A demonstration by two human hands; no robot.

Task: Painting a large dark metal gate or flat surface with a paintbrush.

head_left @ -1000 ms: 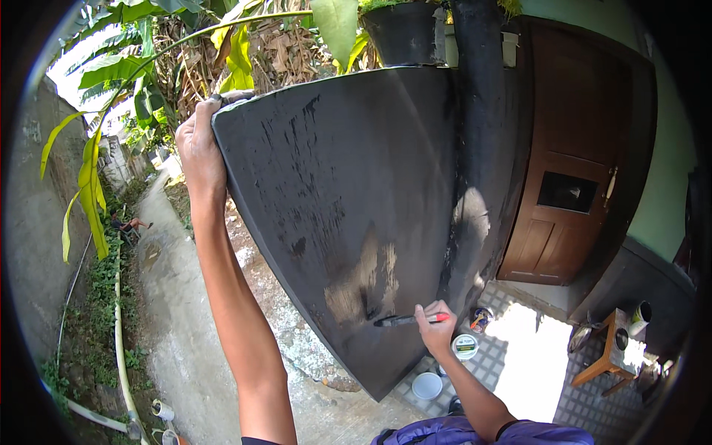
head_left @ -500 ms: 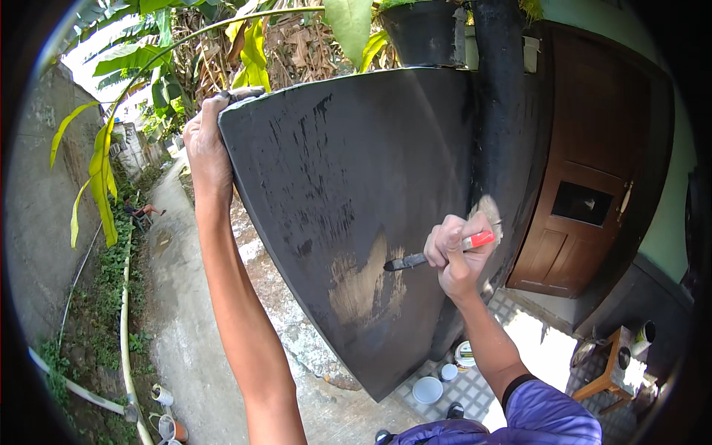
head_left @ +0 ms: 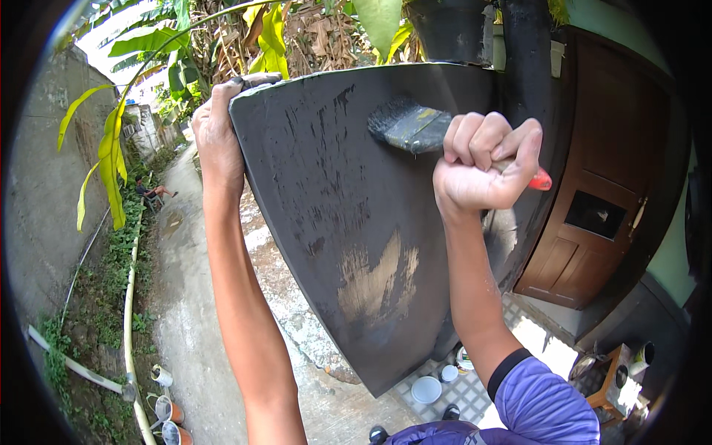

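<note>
A broad dark panel (head_left: 319, 200) stands before me, its coat streaked with blacker strokes at the left and worn to a tan patch (head_left: 374, 282) low down. My left hand (head_left: 220, 133) grips the panel's upper left corner, its fingers curled over the top edge. In my right hand (head_left: 486, 159) is a wide paintbrush (head_left: 423, 126), held by a handle with a red end. The dark bristles point left over the panel's upper part; whether they touch it I cannot tell.
A black plant pot (head_left: 449, 30) sits behind the top edge, beside a dark post (head_left: 525, 52). A brown door (head_left: 593, 178) is at the right. Below stand a white tub (head_left: 426, 389) and a wooden stool (head_left: 615, 386). Far left, a person (head_left: 152, 193) sits by the path (head_left: 178, 274).
My right hand has risen from beside the tan patch to the panel's upper part. The paintbrush has turned, its bristles now pointing left. My left hand keeps its hold on the corner.
</note>
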